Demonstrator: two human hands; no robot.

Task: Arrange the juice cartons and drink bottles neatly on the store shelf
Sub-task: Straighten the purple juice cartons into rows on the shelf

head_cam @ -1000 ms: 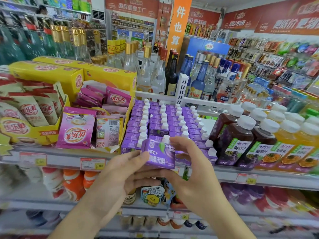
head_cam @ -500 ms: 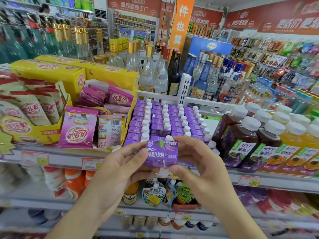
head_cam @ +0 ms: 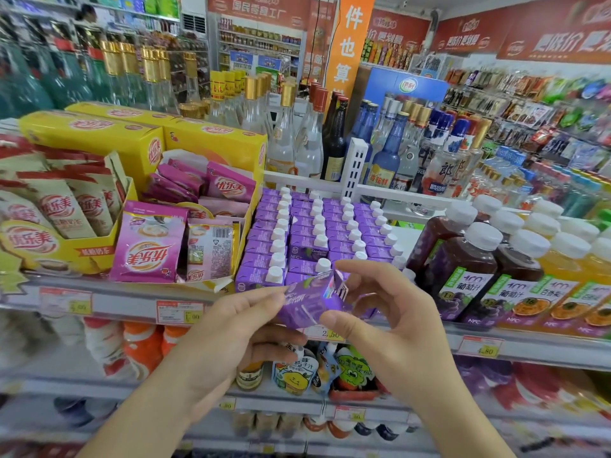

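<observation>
A small purple juice carton (head_cam: 309, 300) is tilted in the air in front of the shelf edge. My left hand (head_cam: 238, 328) holds its left side with thumb and fingers. My right hand (head_cam: 386, 312) pinches its right end between thumb and forefinger. Behind it, several rows of the same purple cartons with white caps (head_cam: 317, 233) fill the shelf. To the right stand dark grape juice bottles (head_cam: 463, 269) and orange juice bottles (head_cam: 568, 279) with white caps.
Pink drink sachets (head_cam: 148, 242) and yellow display boxes (head_cam: 92, 137) sit left of the cartons. Glass liquor bottles (head_cam: 297, 127) stand behind a white divider (head_cam: 355, 166). The shelf rail with price tags (head_cam: 178, 310) runs below; more drinks fill the lower shelves.
The carton was upright and facing me at the shelf edge; now it is tipped over on a slant and drawn slightly toward me between both hands.
</observation>
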